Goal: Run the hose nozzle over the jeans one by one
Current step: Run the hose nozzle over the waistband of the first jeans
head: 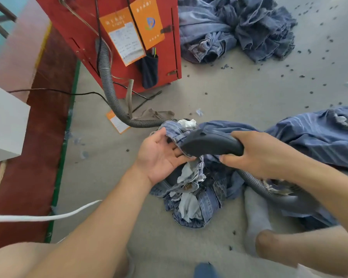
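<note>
A pair of blue jeans (197,199) lies crumpled on the grey floor in front of me, white pocket lining showing. My left hand (161,155) is palm up, holding the jeans' waistband edge between thumb and fingers. My right hand (257,153) grips the dark grey hose nozzle (211,144), whose tip presses against the waistband next to my left fingers. The ribbed grey hose (109,81) curves from the red machine down across the floor, and another stretch of it runs under my right forearm.
A red machine cabinet (117,33) with orange labels stands at the back. A heap of jeans (235,29) lies behind it to the right, and another pair (319,137) at my right. Dark lint scraps dot the floor. A white box (4,125) and white cable (38,217) are at left.
</note>
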Demonstrator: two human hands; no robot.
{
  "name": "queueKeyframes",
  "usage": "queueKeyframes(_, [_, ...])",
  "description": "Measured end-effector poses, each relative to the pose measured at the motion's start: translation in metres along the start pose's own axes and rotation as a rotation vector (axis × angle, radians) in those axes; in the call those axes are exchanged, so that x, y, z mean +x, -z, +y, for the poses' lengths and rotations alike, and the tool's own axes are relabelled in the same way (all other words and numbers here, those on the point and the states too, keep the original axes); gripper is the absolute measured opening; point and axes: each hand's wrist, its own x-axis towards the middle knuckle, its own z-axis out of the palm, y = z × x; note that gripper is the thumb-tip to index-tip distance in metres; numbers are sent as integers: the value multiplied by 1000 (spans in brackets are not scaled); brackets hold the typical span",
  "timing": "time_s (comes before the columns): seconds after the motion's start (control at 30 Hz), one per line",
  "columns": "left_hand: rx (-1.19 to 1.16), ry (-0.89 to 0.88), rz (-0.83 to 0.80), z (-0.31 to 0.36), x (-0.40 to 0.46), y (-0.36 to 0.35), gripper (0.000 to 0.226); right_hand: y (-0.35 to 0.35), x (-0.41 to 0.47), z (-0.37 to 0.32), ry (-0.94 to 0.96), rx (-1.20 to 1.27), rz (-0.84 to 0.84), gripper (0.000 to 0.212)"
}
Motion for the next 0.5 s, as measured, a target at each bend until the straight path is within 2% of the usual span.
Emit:
queueKeyframes(0.1, [0, -18, 49, 2, 3, 5, 50, -9, 15, -5, -53, 65, 121, 19])
queueKeyframes(0.2, [12, -55, 157, 1, 9, 13, 35, 8, 13, 12, -155, 289, 275, 21])
queueKeyframes(0.27, [36, -115, 240, -3, 17, 21, 18, 19, 9, 25, -175, 357, 299, 25])
queueKeyframes(0.3, [73, -148, 265, -6, 20, 25, 20, 22, 8, 29, -182, 340, 296, 27])
queueKeyframes(0.37, [256, -194, 297, -15, 25, 37, 47, 19, 7, 34, -188, 281, 266, 24])
queueKeyframes(0.4, [421, -197, 320, -22, 25, 42, 62, 14, 7, 34, -183, 269, 239, 21])
queueKeyframes(0.47, [711, -152, 400, -38, 26, 53, 91, 4, 8, 34, -167, 209, 185, 19])
queueKeyframes(0.5, [763, -108, 435, -44, 27, 59, 102, -1, 9, 33, -156, 149, 174, 20])
